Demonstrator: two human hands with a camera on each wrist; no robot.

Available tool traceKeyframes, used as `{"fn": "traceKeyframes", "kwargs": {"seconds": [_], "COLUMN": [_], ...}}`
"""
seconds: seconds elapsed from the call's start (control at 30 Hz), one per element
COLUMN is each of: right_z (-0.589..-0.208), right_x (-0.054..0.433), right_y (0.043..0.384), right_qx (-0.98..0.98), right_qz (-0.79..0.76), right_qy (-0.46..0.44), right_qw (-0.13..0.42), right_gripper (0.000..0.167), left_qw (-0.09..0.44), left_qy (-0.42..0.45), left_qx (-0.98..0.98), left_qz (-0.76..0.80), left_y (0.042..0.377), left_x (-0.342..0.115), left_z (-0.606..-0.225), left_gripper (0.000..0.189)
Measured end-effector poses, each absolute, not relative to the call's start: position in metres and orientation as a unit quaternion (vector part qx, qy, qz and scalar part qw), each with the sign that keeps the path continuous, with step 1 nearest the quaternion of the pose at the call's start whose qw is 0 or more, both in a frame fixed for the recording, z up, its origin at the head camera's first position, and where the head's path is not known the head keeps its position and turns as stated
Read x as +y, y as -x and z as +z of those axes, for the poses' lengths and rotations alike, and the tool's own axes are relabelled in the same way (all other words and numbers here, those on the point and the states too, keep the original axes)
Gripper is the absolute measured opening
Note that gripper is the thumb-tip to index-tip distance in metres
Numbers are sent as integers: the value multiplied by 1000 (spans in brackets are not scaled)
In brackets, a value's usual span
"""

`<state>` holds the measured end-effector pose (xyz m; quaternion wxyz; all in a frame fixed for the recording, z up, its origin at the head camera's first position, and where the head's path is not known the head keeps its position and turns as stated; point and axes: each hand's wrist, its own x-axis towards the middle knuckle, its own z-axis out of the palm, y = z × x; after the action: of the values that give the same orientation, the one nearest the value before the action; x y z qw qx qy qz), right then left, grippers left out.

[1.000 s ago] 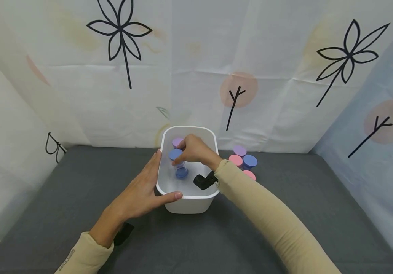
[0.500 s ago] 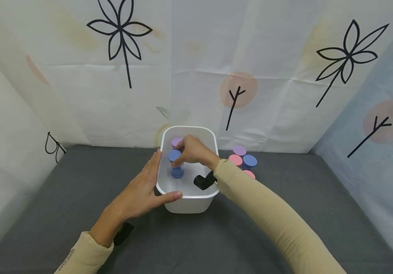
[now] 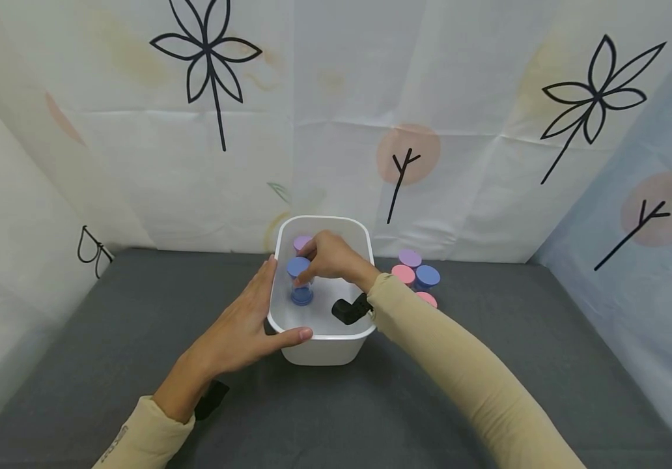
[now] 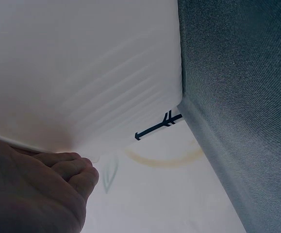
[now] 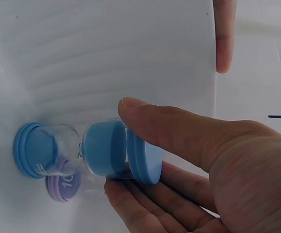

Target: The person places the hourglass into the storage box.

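My right hand (image 3: 333, 256) reaches into a white plastic bin (image 3: 322, 352) and holds a blue sand timer (image 3: 298, 266) by its upper end. In the right wrist view, the thumb and fingers pinch around the top cap, and the timer's clear glass shows blue sand. Its lower cap (image 5: 29, 150) is at the bin's floor near the left wall. Behind it stands a purple sand timer (image 3: 301, 243), partly hidden. My left hand (image 3: 242, 326) rests against the bin's left side with straight fingers, its thumb lying along the near rim.
Just right of the bin, on the dark grey cloth (image 3: 430, 404), stand a purple timer (image 3: 409, 258), a blue timer (image 3: 427, 276) and two pink-capped ones (image 3: 403, 273), partly behind the right sleeve. A patterned white fabric wall (image 3: 336, 169) closes off the back.
The blue sand timer has shifted slightly left, from tilted to upright, with my right hand still gripping it. The left hand and the bin have stayed in place.
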<state>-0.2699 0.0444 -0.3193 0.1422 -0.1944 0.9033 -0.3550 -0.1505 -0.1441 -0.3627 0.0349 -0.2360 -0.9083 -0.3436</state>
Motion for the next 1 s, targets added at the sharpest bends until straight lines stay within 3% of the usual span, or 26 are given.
{"fn": "traceKeyframes", "kwargs": {"seconds": [0.67, 1.0], "right_z": [-306, -301], "right_x": [51, 56], "right_y": [263, 261], "right_qx": [916, 915], "right_qz": [-356, -361], "right_qy": [163, 157], "right_qw": [89, 89], "right_gripper": [46, 44], "left_qw": [37, 32], "left_qy": [236, 232], "left_qx": [-906, -908], "left_qz": [-350, -348], "left_y": [151, 151], "left_x": [-144, -144], "left_z": [-362, -362], "left_gripper": [121, 122]}}
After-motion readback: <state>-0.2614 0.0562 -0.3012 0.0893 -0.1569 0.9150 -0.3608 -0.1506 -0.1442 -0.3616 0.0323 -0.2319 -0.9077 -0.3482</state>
